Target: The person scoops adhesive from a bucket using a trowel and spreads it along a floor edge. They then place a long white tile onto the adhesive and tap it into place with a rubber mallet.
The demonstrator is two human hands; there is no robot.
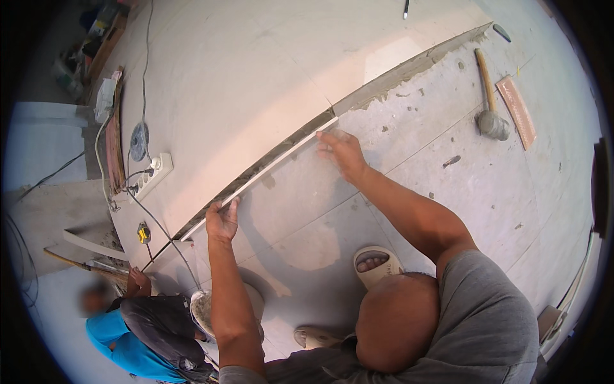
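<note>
A long, narrow white tile strip (276,164) runs diagonally in front of me, tilted along a dark open joint (257,169) at the edge of the pale floor tiles. Its lower left part is held by my left hand (222,222), closed with the fingertips at its edge. Toward the upper right end, my right hand (343,153) pinches the same strip between thumb and fingers. Beyond that end, a band of rough grey mortar (409,70) continues along the joint.
On the right lie a mallet (492,125) and a pinkish strip (517,112). A power strip (153,177), a cable (169,237), a grey disc (139,141) and a yellow tape measure (144,232) are on the left. A co-worker in a blue shirt (128,339) crouches beside a bucket (201,310).
</note>
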